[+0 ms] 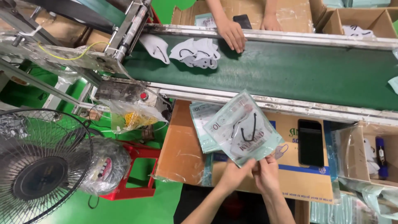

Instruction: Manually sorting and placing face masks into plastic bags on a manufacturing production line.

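Note:
My left hand [233,174] and my right hand [267,173] together pinch the lower edge of a clear plastic pouch [242,126] with pale green print. Inside it sits a white face mask with black ear loops. The pouch is held tilted above a brown cardboard box [302,174]. A stack of similar empty pouches [202,120] lies just left of it on the box. On the green conveyor belt [290,72] beyond, loose white masks [198,53] lie in a small pile.
Another person's hands [232,33] reach onto the belt from the far side. A black phone [311,142] lies on the box. A wire-guarded fan [39,166] stands at the lower left beside a red stool [137,174]. Machine frame [124,37] sits upper left; open cartons [365,20] upper right.

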